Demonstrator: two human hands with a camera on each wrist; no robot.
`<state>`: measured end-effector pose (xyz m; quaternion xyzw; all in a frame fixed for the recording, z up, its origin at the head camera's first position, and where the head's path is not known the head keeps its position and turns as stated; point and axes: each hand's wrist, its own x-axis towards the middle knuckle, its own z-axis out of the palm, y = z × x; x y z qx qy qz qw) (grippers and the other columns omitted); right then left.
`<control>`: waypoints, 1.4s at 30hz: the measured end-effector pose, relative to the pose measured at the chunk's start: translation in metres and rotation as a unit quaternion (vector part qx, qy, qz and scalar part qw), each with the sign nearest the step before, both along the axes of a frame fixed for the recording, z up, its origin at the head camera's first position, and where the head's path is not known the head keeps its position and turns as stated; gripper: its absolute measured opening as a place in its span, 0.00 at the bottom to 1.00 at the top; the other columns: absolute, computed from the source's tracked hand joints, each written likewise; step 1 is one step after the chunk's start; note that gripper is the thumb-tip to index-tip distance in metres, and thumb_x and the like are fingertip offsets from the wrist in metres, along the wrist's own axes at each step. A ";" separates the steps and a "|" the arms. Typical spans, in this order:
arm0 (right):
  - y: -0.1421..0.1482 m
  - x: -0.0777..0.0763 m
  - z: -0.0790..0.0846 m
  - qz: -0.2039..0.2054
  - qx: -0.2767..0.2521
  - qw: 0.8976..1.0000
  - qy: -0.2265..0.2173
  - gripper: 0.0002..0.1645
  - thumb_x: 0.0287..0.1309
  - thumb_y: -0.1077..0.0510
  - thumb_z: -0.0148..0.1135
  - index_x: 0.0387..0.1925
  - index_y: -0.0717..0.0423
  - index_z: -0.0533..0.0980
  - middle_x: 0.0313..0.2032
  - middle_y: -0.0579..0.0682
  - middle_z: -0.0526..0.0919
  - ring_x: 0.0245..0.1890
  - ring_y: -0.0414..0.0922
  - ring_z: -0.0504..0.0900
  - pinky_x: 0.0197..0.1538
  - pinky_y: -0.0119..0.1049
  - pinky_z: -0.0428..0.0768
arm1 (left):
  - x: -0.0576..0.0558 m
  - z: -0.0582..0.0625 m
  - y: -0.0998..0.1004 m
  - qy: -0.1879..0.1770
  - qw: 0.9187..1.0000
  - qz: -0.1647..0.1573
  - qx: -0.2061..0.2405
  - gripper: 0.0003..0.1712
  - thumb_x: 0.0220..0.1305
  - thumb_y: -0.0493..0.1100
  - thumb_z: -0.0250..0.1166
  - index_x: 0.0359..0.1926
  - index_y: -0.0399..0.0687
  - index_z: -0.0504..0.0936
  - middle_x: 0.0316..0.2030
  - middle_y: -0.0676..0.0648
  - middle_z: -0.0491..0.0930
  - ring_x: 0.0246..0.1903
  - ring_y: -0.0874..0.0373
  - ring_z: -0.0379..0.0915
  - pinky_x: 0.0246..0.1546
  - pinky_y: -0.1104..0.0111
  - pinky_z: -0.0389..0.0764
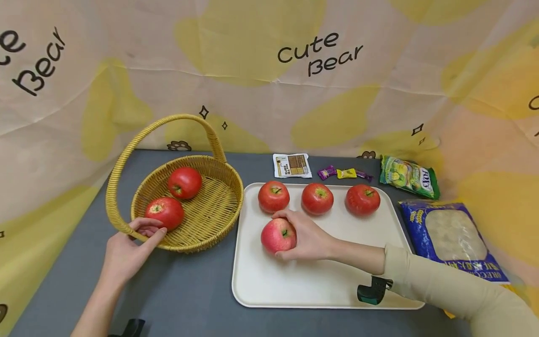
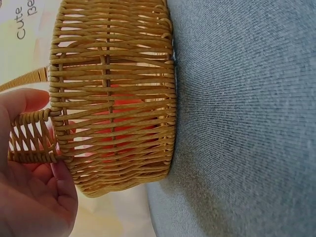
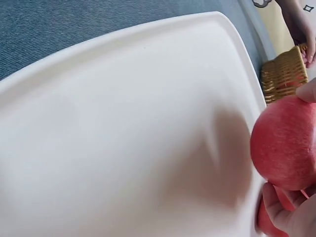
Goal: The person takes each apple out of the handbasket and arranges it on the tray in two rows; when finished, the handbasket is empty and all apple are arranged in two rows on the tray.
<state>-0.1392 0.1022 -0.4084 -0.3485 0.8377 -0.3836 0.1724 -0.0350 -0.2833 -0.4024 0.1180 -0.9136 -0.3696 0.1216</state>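
My right hand (image 1: 309,236) grips a pinkish-red apple (image 1: 278,235) over the white tray (image 1: 337,292); in the right wrist view the apple (image 3: 284,143) hangs above the tray, whose surface (image 3: 123,128) shows a shadow. Behind it on the tray sit three red apples (image 1: 317,198) in a row. On the left, my left hand (image 1: 126,250) holds the yellow wicker basket (image 1: 210,238) at the foot of its handle. Thumb and fingers wrap that handle base (image 2: 32,136) in the left wrist view. Two red apples (image 1: 165,213) lie in the basket's left side.
Behind the tray lie a white-and-brown packet (image 1: 292,165) and several small wrapped candies (image 1: 346,173). A green candy bag (image 1: 409,177) and a blue food bag (image 1: 456,231) lie at the right. A printed cloth (image 1: 252,70) hangs behind the grey table (image 1: 189,290).
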 end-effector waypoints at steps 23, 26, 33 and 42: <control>-0.013 0.003 -0.009 0.038 0.055 0.997 0.024 0.48 0.42 0.39 0.74 0.65 0.47 0.67 0.53 0.35 0.73 0.55 0.35 0.66 0.50 0.35 0.77 | 0.001 0.001 0.000 0.001 1.000 0.002 0.006 0.14 0.61 0.52 0.69 0.40 0.48 0.82 0.30 0.51 0.80 0.30 0.66 0.69 0.33 0.73 0.64; -0.013 0.003 -0.009 0.040 0.054 0.998 0.020 0.49 0.42 0.39 0.74 0.65 0.47 0.67 0.54 0.35 0.72 0.55 0.35 0.67 0.50 0.35 0.77 | 0.001 0.002 0.000 0.001 1.000 0.003 0.005 0.14 0.61 0.52 0.69 0.40 0.48 0.82 0.30 0.50 0.80 0.30 0.66 0.69 0.33 0.73 0.64; -0.013 0.000 -0.009 0.043 0.065 0.997 0.020 0.48 0.44 0.37 0.73 0.65 0.48 0.67 0.54 0.36 0.73 0.55 0.36 0.68 0.51 0.36 0.77 | 0.001 0.003 0.001 0.006 1.000 0.000 0.005 0.14 0.61 0.52 0.69 0.40 0.48 0.82 0.30 0.50 0.80 0.30 0.67 0.69 0.33 0.73 0.64; -0.018 -0.008 -0.003 0.047 0.042 0.997 0.036 0.39 0.50 0.41 0.70 0.61 0.50 0.71 0.55 0.44 0.76 0.54 0.38 0.70 0.52 0.38 0.76 | 0.002 0.001 0.001 0.032 0.999 -0.026 0.002 0.08 0.59 0.37 0.66 0.40 0.46 0.82 0.31 0.51 0.81 0.30 0.69 0.69 0.34 0.74 0.64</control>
